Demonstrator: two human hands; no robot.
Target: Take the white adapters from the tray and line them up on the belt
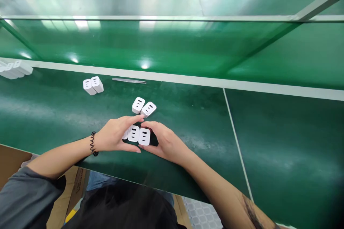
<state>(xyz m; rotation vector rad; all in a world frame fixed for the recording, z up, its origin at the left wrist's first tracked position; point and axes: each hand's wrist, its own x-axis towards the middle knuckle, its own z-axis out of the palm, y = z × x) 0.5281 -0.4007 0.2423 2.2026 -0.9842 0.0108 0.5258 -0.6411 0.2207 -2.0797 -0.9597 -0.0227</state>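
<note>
Between my hands stands a short row of white USB chargers, their port faces turned up. The middle charger [133, 134] and the right-hand charger [144, 137] show well; a third at the left is mostly hidden by my fingers. My left hand [114, 134] curves round the row from the left, thumb on the near side and fingers on the far side. With thumb and fingers, my right hand [166, 141] grips the right-hand charger. Just beyond my fingertips two more chargers [138, 105] lean at angles, close together.
Farther left on the green bench [188, 121] stand a pair of chargers [92, 85] and a group of white chargers [23, 67] at the edge of view. Metal tweezers [129, 80] lie near the back rail [172, 75]. A raised green shelf [161, 46] runs behind.
</note>
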